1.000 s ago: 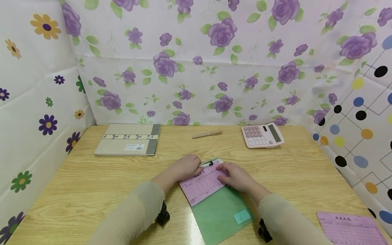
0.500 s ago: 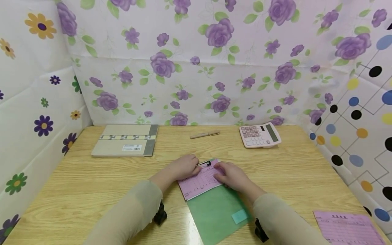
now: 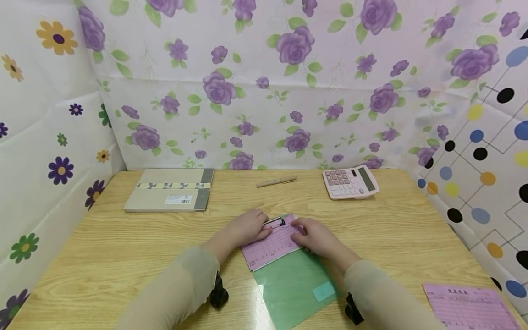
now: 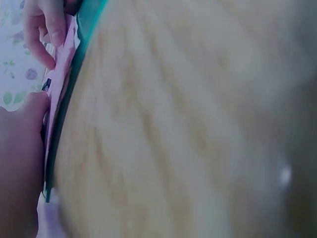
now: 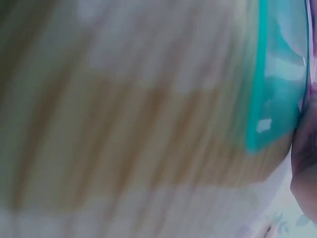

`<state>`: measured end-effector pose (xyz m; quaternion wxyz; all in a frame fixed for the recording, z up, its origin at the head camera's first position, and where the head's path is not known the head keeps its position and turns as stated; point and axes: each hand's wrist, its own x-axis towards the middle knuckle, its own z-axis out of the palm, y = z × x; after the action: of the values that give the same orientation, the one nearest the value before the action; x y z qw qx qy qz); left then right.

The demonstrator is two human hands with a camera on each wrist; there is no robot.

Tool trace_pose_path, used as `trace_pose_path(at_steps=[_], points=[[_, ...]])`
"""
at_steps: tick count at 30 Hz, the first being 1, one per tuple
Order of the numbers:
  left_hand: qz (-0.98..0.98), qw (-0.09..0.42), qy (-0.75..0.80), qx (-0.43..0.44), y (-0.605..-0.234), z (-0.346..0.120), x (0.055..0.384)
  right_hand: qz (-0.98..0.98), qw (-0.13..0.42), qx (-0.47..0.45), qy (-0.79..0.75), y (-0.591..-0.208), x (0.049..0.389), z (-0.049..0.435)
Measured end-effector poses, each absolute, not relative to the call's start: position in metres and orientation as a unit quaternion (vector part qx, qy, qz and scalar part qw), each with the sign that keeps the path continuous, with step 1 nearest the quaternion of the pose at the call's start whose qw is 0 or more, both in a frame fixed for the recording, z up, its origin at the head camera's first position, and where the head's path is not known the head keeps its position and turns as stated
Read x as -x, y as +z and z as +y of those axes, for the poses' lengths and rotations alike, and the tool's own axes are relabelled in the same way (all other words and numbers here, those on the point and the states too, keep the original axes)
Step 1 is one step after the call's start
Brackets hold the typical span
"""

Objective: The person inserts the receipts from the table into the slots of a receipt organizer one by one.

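Observation:
A green clip folder (image 3: 290, 286) lies tilted on the table, its metal clip (image 3: 282, 222) at the far end. Pink printed slips (image 3: 270, 252) cover its upper part, their top edge reaching the clip bar. My left hand (image 3: 247, 228) grips the folder's far left edge by the clip, thumb over the slips; its other fingers are mostly hidden. With thumb and forefinger my right hand (image 3: 316, 237) pinches the slips' right edge. In the left wrist view the folder's edge (image 4: 74, 74) stands slightly off the table. The right wrist view shows the folder's green corner (image 5: 275, 109).
A beige notebook (image 3: 169, 196) lies at the back left, a pen (image 3: 275, 182) at the back middle and a pink calculator (image 3: 350, 182) at the back right. Another pink form (image 3: 468, 307) lies at the front right. Patterned cloth walls (image 3: 264, 82) enclose the table.
The pink slips have slid up the folder towards the clip, baring more green below. Pink now shows around the clip bar. Both hands stay at the folder's far end.

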<state>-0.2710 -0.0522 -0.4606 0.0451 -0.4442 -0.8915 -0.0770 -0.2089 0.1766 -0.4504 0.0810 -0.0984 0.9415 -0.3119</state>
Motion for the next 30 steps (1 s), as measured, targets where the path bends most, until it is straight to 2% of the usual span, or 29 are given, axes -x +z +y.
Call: trace_pose_path(at_steps=[3, 10, 22, 30], points=[[-0.892, 0.049, -0.105, 0.436, -0.462, -0.055, 0.27, 0.929, 0.11, 0.083, -0.342, -0.449, 0.207, 0.184], [-0.896, 0.028, -0.143, 0.419, -0.463, -0.058, 0.268, 0.921, 0.132, 0.085, -0.358, -0.445, 0.204, 0.214], [-0.901, 0.025, -0.143, 0.41, -0.466, -0.059, 0.268, 0.934, 0.134, 0.075, -0.323, -0.424, 0.195, 0.276], [-0.902, 0.022, -0.143, 0.407, -0.469, -0.058, 0.27, 0.955, 0.098, 0.112, -0.256, -0.425, 0.176, 0.324]])
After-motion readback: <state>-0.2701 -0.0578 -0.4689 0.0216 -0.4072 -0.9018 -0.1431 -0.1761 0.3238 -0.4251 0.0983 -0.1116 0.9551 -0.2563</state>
